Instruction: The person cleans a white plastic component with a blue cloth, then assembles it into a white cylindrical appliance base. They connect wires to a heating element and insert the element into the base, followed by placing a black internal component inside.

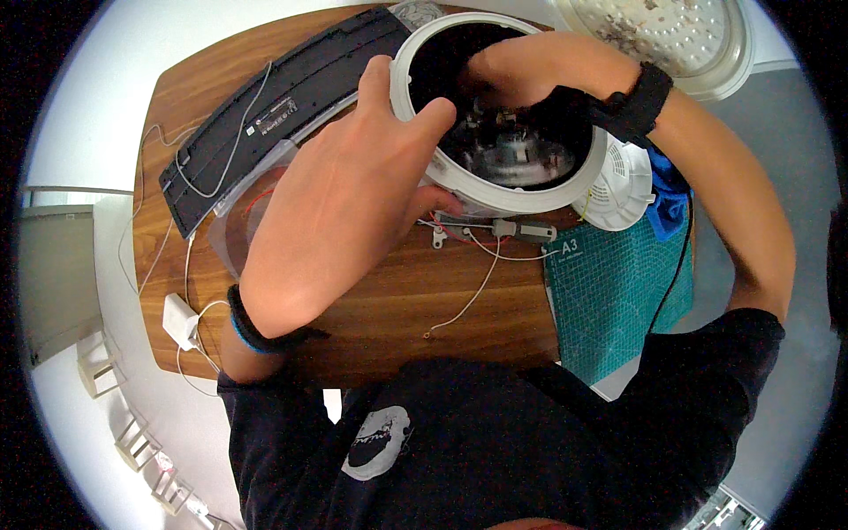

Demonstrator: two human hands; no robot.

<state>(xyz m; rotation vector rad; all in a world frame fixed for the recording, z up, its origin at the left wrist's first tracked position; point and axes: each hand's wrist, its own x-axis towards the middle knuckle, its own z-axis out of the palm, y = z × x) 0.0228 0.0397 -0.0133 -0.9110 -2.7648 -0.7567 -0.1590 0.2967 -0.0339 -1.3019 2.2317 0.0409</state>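
Observation:
A round white housing (541, 200) stands at the far middle of the table, its dark inside showing metal parts and a shiny curved piece. My left hand (340, 172) grips the housing's near left rim, with the thumb low on the outer wall and fingers at the edge. My right hand (512, 72) reaches down inside from the far right. Its fingers are hidden in the dark interior, so what they touch does not show. Just below the housing lie a screwdriver with a grey handle (528, 231) and a thin white wire (477, 296).
A white vented cover (617, 190) and blue cloth (670, 201) lie right of the housing. A green cutting mat (609, 300) covers the table's right side. Far left is a long black panel (291, 115); a white power adapter (180, 321) sits near left. A dimpled round part (676, 40) stands far right.

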